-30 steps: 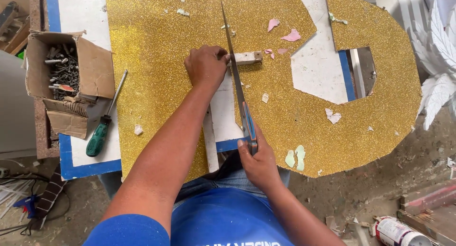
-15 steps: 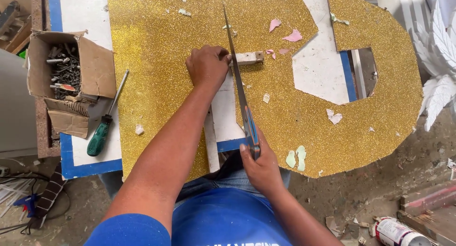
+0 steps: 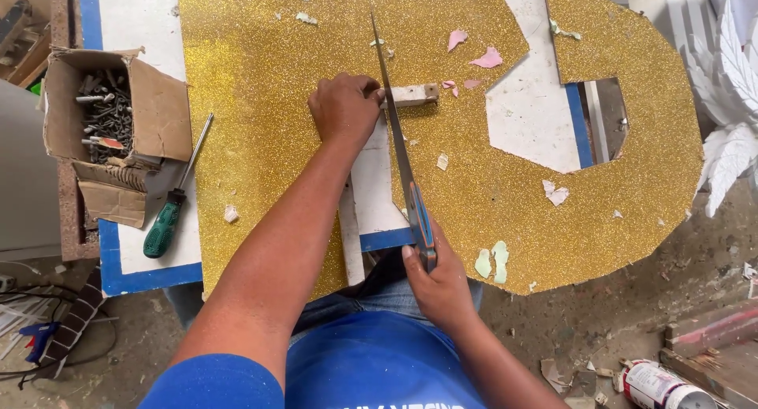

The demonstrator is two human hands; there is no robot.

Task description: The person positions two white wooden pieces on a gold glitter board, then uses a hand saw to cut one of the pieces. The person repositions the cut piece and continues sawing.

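The wood strip (image 3: pixel 410 95) lies across the gold sheet (image 3: pixel 260 125), and the left hand (image 3: pixel 344 109) presses its near end down, fingers curled over it. The saw (image 3: pixel 399 152) stands on edge just beside those fingertips, its blade crossing the strip, its handle wrapped tight in the right hand (image 3: pixel 438 279) close to the body. The strip looks stiff, light and narrow, likely to skid on the glitter unless pinned close to the cut. The blade is thin and probably whippy, best held by the handle. The sheet seems rigid but brittle at its edges; torn paper scraps (image 3: pixel 482 58) dot it. Well left of the left hand lie a screwdriver (image 3: pixel 170 212) and a box of screws (image 3: pixel 110 133).
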